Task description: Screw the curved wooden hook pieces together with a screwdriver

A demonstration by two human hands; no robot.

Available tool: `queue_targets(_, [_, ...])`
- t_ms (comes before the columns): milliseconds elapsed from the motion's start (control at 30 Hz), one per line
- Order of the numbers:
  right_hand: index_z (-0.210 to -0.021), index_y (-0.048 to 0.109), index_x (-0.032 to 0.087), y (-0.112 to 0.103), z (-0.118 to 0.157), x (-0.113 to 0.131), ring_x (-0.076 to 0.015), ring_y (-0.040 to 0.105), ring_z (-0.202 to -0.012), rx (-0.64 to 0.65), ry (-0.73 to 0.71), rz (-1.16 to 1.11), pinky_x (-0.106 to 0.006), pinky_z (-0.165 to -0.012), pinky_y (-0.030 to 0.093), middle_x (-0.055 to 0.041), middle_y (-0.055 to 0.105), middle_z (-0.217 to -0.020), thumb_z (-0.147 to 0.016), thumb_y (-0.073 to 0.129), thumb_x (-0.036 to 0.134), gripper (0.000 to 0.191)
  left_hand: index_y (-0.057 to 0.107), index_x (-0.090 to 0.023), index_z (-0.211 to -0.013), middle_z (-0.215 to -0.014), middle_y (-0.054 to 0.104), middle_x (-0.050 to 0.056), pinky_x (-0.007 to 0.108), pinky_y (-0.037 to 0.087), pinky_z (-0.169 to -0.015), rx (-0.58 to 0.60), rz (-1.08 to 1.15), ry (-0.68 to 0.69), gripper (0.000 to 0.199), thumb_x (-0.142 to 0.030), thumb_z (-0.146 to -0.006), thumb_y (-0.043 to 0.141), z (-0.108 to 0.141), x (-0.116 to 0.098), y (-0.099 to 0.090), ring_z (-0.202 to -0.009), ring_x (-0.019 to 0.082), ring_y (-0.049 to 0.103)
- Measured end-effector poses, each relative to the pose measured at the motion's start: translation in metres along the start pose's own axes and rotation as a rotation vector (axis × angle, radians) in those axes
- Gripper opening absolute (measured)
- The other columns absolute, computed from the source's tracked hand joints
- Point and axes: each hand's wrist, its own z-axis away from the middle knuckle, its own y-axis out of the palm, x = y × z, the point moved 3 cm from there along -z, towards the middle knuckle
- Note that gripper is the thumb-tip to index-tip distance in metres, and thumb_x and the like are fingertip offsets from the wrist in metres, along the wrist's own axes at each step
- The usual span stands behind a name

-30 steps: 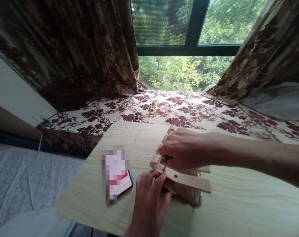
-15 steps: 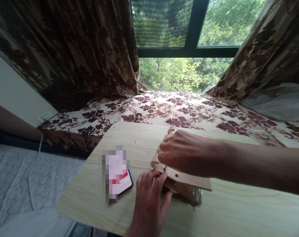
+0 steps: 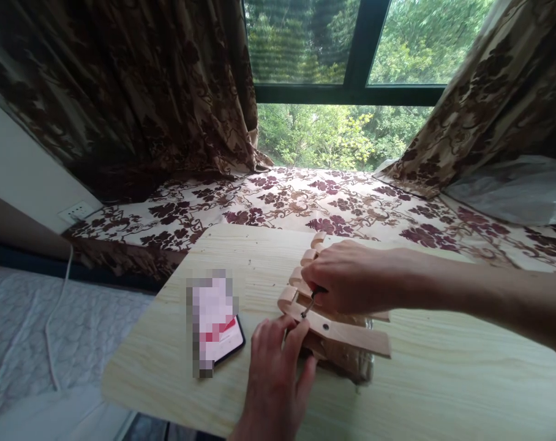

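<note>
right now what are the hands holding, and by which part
The right hand holds a thin tool by its dark handle. The left hand has fingers against the nearest wooden piece, near its curled end.

Was a pale wooden strip (image 3: 354, 337), curled at one end, with a dark fastener (image 3: 326, 327); lay aslant over a shiny brown block (image 3: 359, 369) on the tabletop (image 3: 443, 380). Was a thin metal-shafted tool (image 3: 309, 305), tilted, tip on the strip.

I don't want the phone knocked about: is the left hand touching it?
No, bare tabletop shows between the phone and the left hand, whose fingers are at the curved wooden piece.
</note>
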Motion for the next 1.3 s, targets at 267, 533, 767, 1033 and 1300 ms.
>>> queue_targets(267, [-0.071, 0.063, 0.017, -0.002, 0.01, 0.018, -0.0119, 0.041, -0.054, -0.156, -0.168, 0.178, -0.028, -0.046, 0.018, -0.0055, 0.061, -0.075, -0.083, 0.053, 0.008, 0.017, 0.045, -0.021, -0.122, -0.113, 0.053, 0.01, 0.051, 0.044, -0.092, -0.007, -0.005, 0.026, 0.043, -0.011, -0.081, 0.054, -0.003, 0.0, 0.001, -0.106, 0.026, 0.051])
queue_targets(533, [-0.064, 0.062, 0.016, 0.001, -0.002, 0.014, -0.0097, 0.037, -0.045, -0.027, -0.159, 0.178, -0.026, -0.044, 0.02, -0.0031, 0.059, -0.06, -0.077, 0.055, 0.007, 0.017, 0.045, -0.021, -0.123, -0.112, 0.052, 0.01, 0.051, 0.045, -0.092, 0.003, 0.015, 0.0, 0.044, -0.01, -0.081, 0.054, -0.001, 0.001, 0.003, -0.106, 0.026, 0.05])
queue_targets(767, [-0.073, 0.069, 0.013, -0.007, -0.006, -0.001, -0.01, 0.041, -0.052, 0.106, -0.016, -0.014, -0.028, -0.05, 0.027, -0.0069, 0.063, -0.07, -0.081, 0.052, 0.017, 0.019, 0.043, -0.021, -0.124, -0.114, 0.051, 0.011, 0.053, 0.044, -0.093, 0.016, 0.02, 0.002, 0.046, -0.01, -0.081, 0.053, 0.0, 0.002, 0.003, -0.105, 0.027, 0.05])
queue_targets(1033, [-0.081, 0.065, 0.014, -0.006, 0.007, 0.01, -0.0111, 0.041, -0.057, -0.079, -0.167, 0.097, -0.028, -0.049, 0.025, -0.0058, 0.06, -0.081, -0.083, 0.051, 0.007, 0.016, 0.044, -0.022, -0.122, -0.112, 0.052, 0.01, 0.054, 0.043, -0.092, 0.01, 0.029, -0.012, 0.045, -0.01, -0.081, 0.054, -0.001, 0.0, 0.003, -0.105, 0.027, 0.051])
queue_targets(1300, [-0.066, 0.06, 0.016, 0.0, 0.006, 0.015, -0.0108, 0.038, -0.05, -0.107, -0.238, 0.239, -0.029, -0.045, 0.019, -0.0029, 0.058, -0.065, -0.082, 0.053, 0.007, 0.019, 0.045, -0.022, -0.123, -0.112, 0.054, 0.01, 0.051, 0.044, -0.093, -0.004, -0.006, 0.007, 0.045, -0.011, -0.081, 0.055, -0.001, 0.0, 0.003, -0.105, 0.026, 0.053])
